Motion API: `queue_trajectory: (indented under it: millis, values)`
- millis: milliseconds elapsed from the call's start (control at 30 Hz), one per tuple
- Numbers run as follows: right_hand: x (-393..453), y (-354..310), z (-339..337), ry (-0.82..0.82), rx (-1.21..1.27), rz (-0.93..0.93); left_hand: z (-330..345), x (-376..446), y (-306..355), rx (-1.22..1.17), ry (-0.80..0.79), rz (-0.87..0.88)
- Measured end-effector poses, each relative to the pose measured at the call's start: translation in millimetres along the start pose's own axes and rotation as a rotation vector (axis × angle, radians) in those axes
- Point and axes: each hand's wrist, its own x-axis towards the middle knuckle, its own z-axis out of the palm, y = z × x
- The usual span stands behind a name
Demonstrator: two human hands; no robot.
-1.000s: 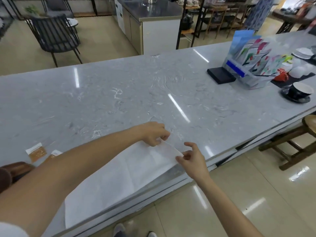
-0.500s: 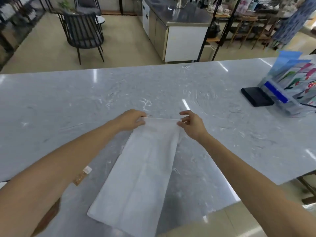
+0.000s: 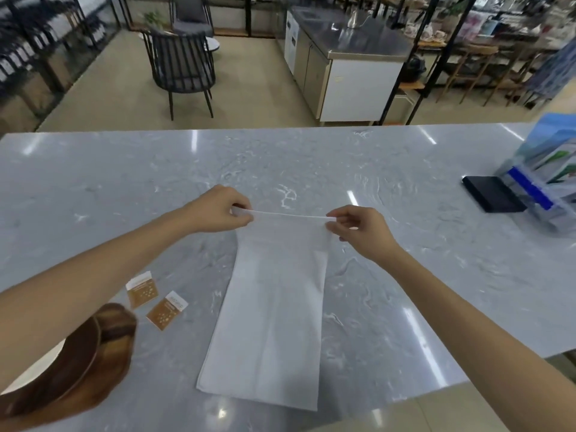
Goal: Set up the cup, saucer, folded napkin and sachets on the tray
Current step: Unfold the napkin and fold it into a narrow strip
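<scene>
A long white napkin [image 3: 271,322] lies lengthwise on the grey marble counter [image 3: 405,169]. Its far edge is lifted off the counter. My left hand [image 3: 223,210] pinches the far left corner and my right hand [image 3: 358,229] pinches the far right corner, stretching that edge taut between them. Two brown sachets [image 3: 141,289] [image 3: 166,310] lie flat to the left of the napkin. The dark wooden tray [image 3: 90,360] sits at the near left, partly under my left forearm. No cup or saucer is in view.
A black flat box [image 3: 492,198] and a clear stand of blue leaflets [image 3: 542,182] stand at the right end of the counter. Beyond the counter are a dark chair [image 3: 180,67] and a steel-topped cabinet [image 3: 349,63]. The counter's near edge runs just below the napkin.
The napkin has been pulled away from the counter's near edge and laid out lengthwise. Both hands have drawn apart and raised its far edge. The view has tilted up, bringing the tray and both sachets into sight.
</scene>
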Motion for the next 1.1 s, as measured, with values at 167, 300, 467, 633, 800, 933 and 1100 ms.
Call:
queue_trajectory:
  millis: [167,300,467,633,800,933,1100]
  values:
    - [-71,-21,-9,-0.021,-0.031,-0.127,-7,-70,30,0.006,0.038,0.066]
    - [-128,-24,2,-0.015,-0.029,-0.179,11,-132,51,0.024,0.083,0.077]
    - [-187,-6,27,-0.062,-0.027,-0.213,50,-186,60,0.021,0.103,0.088]
    - [-230,29,59,-0.157,-0.058,-0.198,102,-228,49,0.025,0.052,0.057]
    - [-256,64,89,-0.199,-0.156,-0.194,143,-253,41,0.032,0.022,0.066]
    - [-269,77,101,-0.218,-0.254,-0.209,155,-263,33,0.063,0.061,0.056]
    - [-271,75,101,-0.211,-0.256,-0.190,157,-263,28,0.045,0.022,0.050]
